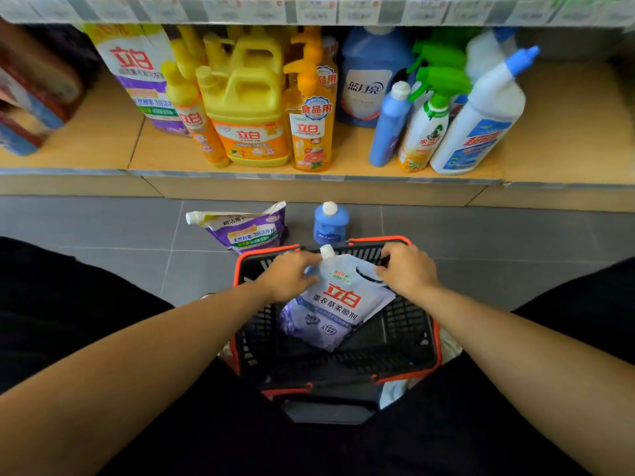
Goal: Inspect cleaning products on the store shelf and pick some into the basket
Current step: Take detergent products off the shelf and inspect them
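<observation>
The person crouches with the black, red-rimmed shopping basket (435,338) on the floor between their knees. Both hands hold a white-and-lavender fabric-softener refill pouch (338,304) in its mouth. The left hand (292,276) has its fingers curled on the pouch's upper edge just beside the white spout cap (327,251). The right hand (405,269) pinches the opposite top corner, by the handle cut-out.

The pouch stands tilted, label up. Its long axis runs from the cap at the basket's far rim down towards the person, and its bottom is inside the basket. From here I can't quite tell whether that bottom already rests on the basket floor.

To set it down well, I'd lower the bottom first, then lay the pouch flat along the basket's length. I'd also keep the cap clear of the mesh wall and let go only once its weight is borne.

A purple detergent pouch (240,228) and a blue bottle (330,223) sit on the floor tiles beyond the basket, below the shelf (103,146).
</observation>
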